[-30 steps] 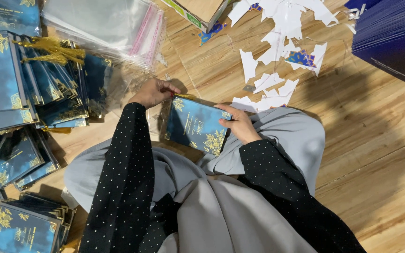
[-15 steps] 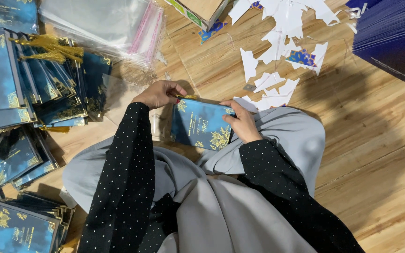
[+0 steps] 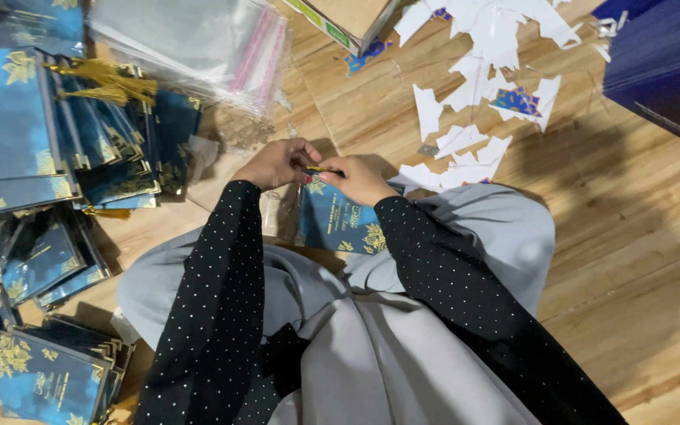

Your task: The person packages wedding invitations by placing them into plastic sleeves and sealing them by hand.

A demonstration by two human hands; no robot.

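Both hands, left hand [image 3: 277, 163] and right hand [image 3: 353, 179], pinch together on the top edge of the blue card [image 3: 340, 224] lying just below them on the lap; pull unevenly and its sleeve could crease or tear.

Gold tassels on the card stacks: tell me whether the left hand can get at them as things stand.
Probably yes: the gold tassels lie uncovered atop the blue cards, on the left hand's side, though its fingers now pinch a card edge.
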